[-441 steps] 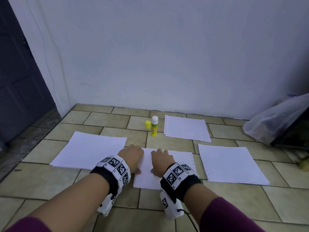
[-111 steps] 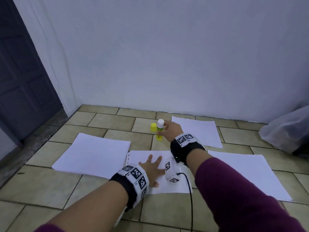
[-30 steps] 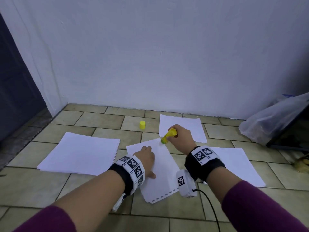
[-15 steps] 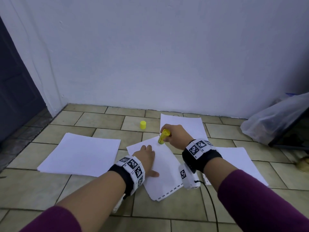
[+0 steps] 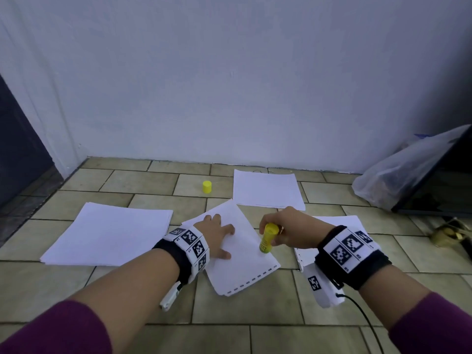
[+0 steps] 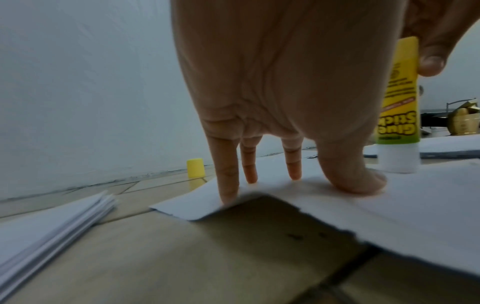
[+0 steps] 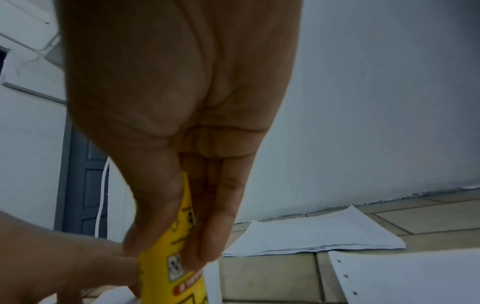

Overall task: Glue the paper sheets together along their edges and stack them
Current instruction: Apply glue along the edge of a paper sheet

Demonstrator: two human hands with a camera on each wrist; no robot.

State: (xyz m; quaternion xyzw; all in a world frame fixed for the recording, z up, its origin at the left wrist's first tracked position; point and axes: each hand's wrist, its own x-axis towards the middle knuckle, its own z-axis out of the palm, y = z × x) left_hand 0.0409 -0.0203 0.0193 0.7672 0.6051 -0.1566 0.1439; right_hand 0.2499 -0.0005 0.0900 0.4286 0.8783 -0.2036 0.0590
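Observation:
A white sheet [image 5: 240,254] with a perforated near edge lies turned at an angle on the tiled floor. My left hand [image 5: 217,236] presses flat on it with spread fingers [image 6: 226,181]. My right hand [image 5: 286,229] grips the yellow glue stick [image 5: 267,238] upside down, its white tip [image 6: 397,159] touching the sheet's right edge near the front corner. The same stick [image 7: 179,271] sits between thumb and fingers in the right wrist view. The yellow cap [image 5: 207,187] stands alone on the floor behind.
A paper stack [image 5: 109,233] lies to the left, another sheet [image 5: 268,189] at the back, and one more [image 5: 339,223] partly under my right wrist. A plastic bag [image 5: 398,172] and a dark panel [image 5: 444,185] stand at the right. The wall is close behind.
My right hand has drawn the glue stick along the sheet's right edge from the far corner toward me. The left hand has stayed pressing on the sheet.

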